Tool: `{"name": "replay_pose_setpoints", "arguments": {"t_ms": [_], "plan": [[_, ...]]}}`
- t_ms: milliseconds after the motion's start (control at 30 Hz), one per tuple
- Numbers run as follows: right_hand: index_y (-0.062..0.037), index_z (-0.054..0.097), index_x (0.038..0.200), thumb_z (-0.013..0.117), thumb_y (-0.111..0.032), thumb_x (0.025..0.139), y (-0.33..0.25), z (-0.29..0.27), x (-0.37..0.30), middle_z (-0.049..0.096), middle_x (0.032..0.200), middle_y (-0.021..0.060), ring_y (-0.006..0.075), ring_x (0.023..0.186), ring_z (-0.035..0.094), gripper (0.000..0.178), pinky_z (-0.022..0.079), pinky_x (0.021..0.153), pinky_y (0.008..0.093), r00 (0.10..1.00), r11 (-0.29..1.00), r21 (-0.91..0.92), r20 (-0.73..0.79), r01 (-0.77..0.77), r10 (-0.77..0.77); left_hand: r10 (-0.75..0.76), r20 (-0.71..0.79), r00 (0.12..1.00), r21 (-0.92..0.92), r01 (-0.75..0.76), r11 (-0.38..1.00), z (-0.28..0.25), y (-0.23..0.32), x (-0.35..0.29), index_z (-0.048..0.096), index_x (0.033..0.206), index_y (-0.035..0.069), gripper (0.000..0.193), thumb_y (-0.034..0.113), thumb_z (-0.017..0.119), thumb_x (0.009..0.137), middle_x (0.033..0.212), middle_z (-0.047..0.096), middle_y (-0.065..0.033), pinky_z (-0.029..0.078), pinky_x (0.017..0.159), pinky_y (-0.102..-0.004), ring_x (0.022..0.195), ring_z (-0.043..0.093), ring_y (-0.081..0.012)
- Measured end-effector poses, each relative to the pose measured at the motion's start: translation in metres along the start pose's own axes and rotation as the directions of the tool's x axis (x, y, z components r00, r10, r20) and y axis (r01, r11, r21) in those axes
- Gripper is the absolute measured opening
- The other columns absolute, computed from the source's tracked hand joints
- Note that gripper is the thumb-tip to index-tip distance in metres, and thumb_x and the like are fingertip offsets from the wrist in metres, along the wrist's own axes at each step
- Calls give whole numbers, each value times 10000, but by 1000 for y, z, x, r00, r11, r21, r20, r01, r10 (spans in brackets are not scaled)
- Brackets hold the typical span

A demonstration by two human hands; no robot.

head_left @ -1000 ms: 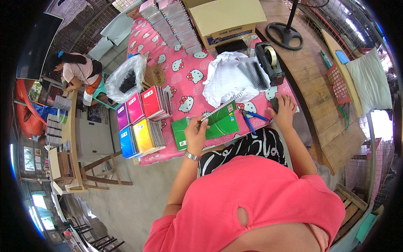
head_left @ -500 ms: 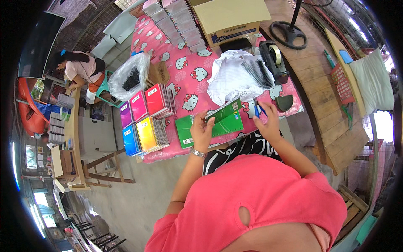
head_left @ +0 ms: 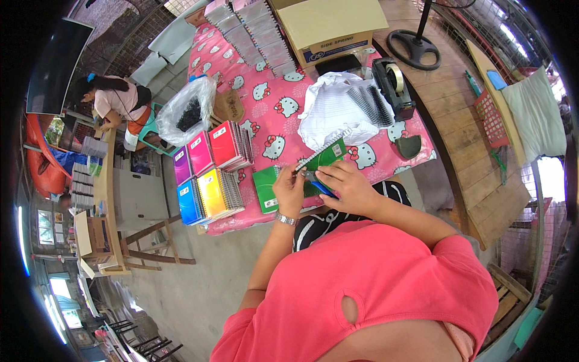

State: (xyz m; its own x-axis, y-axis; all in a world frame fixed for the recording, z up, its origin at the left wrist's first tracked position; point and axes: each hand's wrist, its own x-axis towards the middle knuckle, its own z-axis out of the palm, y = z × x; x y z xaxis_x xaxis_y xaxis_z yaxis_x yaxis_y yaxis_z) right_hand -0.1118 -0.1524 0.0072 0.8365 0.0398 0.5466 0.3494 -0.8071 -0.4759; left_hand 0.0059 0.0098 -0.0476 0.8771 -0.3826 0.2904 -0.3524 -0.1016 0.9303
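A green spiral notebook (head_left: 333, 153) lies tilted at the table's front edge, its dark wire coil (head_left: 322, 149) along the upper side. My left hand (head_left: 289, 190) pinches it at the near end of the coil. In my right hand (head_left: 348, 186) are blue-handled pliers (head_left: 324, 189), their jaws close to my left fingertips; whether they touch the wire I cannot make out. Beneath lies another green notebook (head_left: 263, 192), partly covered by my left hand. Beyond the coil, a crumpled white sheet (head_left: 325, 111) carries loose black spiral coils (head_left: 371, 107).
Stacked colored notebooks (head_left: 217, 193) stand left, beside a clear plastic bag of black pieces (head_left: 192, 114). A tape dispenser (head_left: 395, 90) and a dark green pouch-like object (head_left: 408, 146) are at right. Behind are a cardboard box (head_left: 332, 30) and notebook stacks (head_left: 259, 36). A person (head_left: 120, 102) sits far left.
My right hand has swung left with the pliers, from the notebook's right end to beside my left fingertips, and now covers part of the green cover. My left hand has hardly moved.
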Motion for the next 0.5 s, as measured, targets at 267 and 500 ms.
{"name": "replay_pose_setpoints", "arguments": {"t_ms": [267,500], "plan": [[9,641,1201,714,-211,825,0,2,-2,654,1169,151,264,1040,595,441,488,898,390,982,961,212,103,-177,158,-15,-24,1000,-12,15,1000,1,4,-3,663,1033,-62,190,-121,606,862,908,615,-63,510,672,-238,767,614,-113],[-45,569,1330,654,-139,925,14,2,-7,642,1139,57,122,1025,594,424,477,914,294,700,33,750,600,-661,388,-91,-154,984,-125,72,989,-12,12,-16,639,1035,-45,147,-64,623,889,940,647,-87,564,652,-264,772,637,-132]]}}
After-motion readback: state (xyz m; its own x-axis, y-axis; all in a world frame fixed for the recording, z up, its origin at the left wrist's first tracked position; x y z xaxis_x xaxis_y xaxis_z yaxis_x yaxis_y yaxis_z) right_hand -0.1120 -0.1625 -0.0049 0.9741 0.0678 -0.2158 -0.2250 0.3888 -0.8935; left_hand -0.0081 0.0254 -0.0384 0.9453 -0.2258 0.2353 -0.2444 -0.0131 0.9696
